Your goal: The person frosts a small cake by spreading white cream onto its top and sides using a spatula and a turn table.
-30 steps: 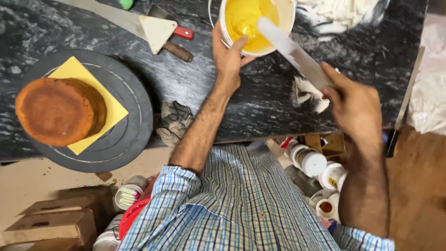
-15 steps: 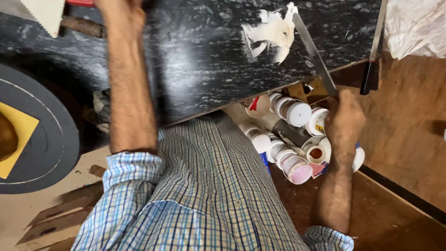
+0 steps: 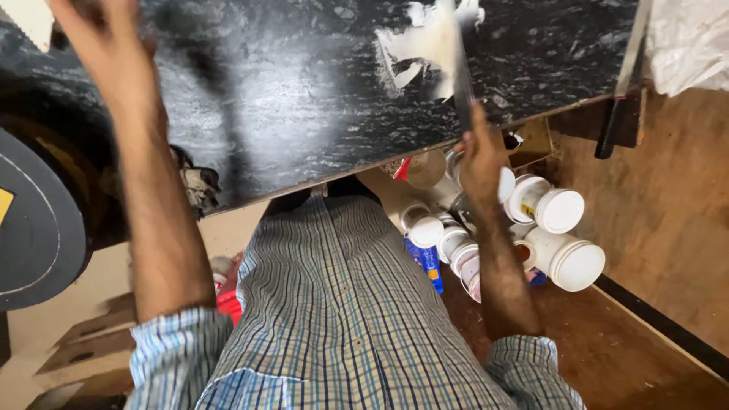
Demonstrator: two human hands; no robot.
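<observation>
- Right hand: centre-right of the frame, at the near edge of the table; fingers closed round the handle of a long palette knife. The blade runs up and away over the table top, its tip blurred near the upper edge of the frame.
- Left hand: upper left of the frame, raised over the table, motion-blurred and partly cut off by the frame edge. Whether it is spread or holding anything cannot be told.
- Crumpled white paper: upper centre of the frame, lying on the table right by the blade, seemingly touching it; blade looks largely clean, though blur prevents certainty.
- Table: black stone-patterned top filling the upper half of the frame.
- Cake turntable: dark round disc at the left edge, mostly out of frame; a sliver of yellow card shows on it.
- Soiled rag: at the table's near edge, left of centre.
- White lidded tubs: cluster on the brown floor below the table, right of centre, several lying on their sides.
- White plastic sheet: upper right corner.
- Progress, as a judgement: the blade is at the paper, so wiping appears to be in hand; no spreading is going on in this frame.
</observation>
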